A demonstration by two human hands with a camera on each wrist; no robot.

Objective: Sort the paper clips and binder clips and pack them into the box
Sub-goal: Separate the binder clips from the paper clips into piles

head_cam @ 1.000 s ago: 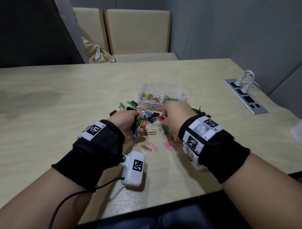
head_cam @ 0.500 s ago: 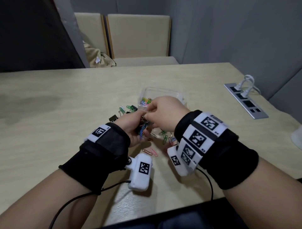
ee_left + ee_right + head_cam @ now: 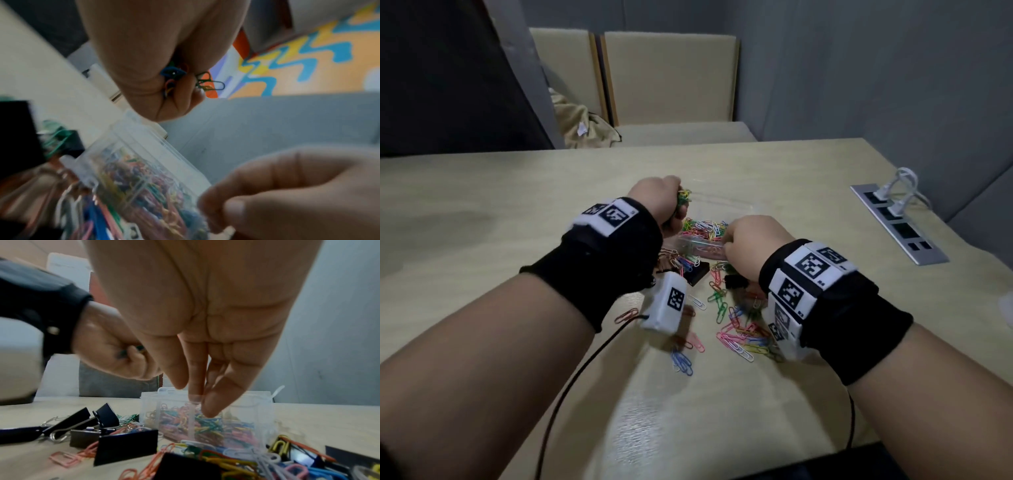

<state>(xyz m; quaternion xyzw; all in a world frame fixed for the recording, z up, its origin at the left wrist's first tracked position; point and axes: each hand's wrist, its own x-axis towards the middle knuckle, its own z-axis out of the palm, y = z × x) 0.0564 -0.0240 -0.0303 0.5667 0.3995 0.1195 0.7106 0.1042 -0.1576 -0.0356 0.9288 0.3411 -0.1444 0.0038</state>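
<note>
A clear plastic box [image 3: 726, 207] in the middle of the table holds a heap of coloured paper clips [image 3: 703, 228]. My left hand [image 3: 677, 205] hovers over the box's far left corner, fist closed round a bunch of paper clips [image 3: 174, 76]. My right hand [image 3: 202, 402] pinches the near wall of the box [image 3: 246, 402], one fingertip inside and the thumb outside. Loose paper clips [image 3: 739, 332] and black binder clips [image 3: 697, 272] lie on the table in front of the box.
Several black binder clips [image 3: 125, 446] sit left of the box, mixed with clips. A metal socket strip [image 3: 897, 226] with white plugs is set into the table at right. Two beige chairs [image 3: 671, 78] stand behind the far edge.
My left hand has lifted from the pile and moved forward over the box with its bunch of clips. My right hand has left the left hand and taken the box's near wall.
</note>
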